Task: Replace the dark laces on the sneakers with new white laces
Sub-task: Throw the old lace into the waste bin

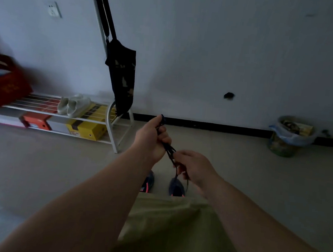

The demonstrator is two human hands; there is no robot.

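Head view: both hands hold a thin dark cord-like shoelace [170, 151] above the pair of dark pink-trimmed sneakers [177, 186] on the floor, left hand [152, 137] fisted round it, right hand [193, 165] pinching lower. Removal seems under way or finished; next, probably set it aside.

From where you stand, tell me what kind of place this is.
Probably a plain room in a home, near the entrance: a white shoe rack with pale shoes and shoe boxes stands against a bare wall, and a lined waste bin sits on the floor.

White shoe rack [93, 120] with boxes, hanging dark bag [122, 77], lined bin [288, 137].
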